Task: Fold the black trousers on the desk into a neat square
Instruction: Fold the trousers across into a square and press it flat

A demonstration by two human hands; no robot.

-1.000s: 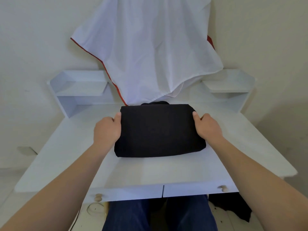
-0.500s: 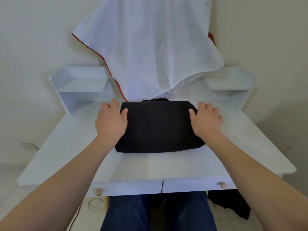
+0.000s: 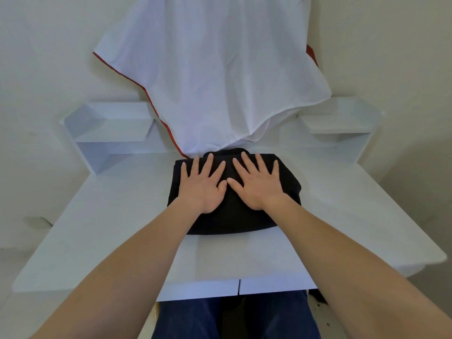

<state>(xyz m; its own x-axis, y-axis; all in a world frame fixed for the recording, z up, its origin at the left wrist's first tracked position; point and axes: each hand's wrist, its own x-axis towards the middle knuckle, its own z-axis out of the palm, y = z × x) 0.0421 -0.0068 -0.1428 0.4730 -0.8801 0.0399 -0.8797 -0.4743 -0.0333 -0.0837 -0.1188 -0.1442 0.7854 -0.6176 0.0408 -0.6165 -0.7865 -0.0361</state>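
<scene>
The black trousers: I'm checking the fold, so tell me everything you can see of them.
The black trousers lie folded into a compact, thick, roughly rectangular bundle on the white desk, near its back. The fabric looks matte and soft. A small hump pokes out at the far edge. The left hand and right hand rest flat on top, fingers spread.

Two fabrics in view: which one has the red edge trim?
The white cloth hanging at the back of the desk; red trim runs along its left edge. The folded black trousers, under the left hand and right hand, show none.
</scene>
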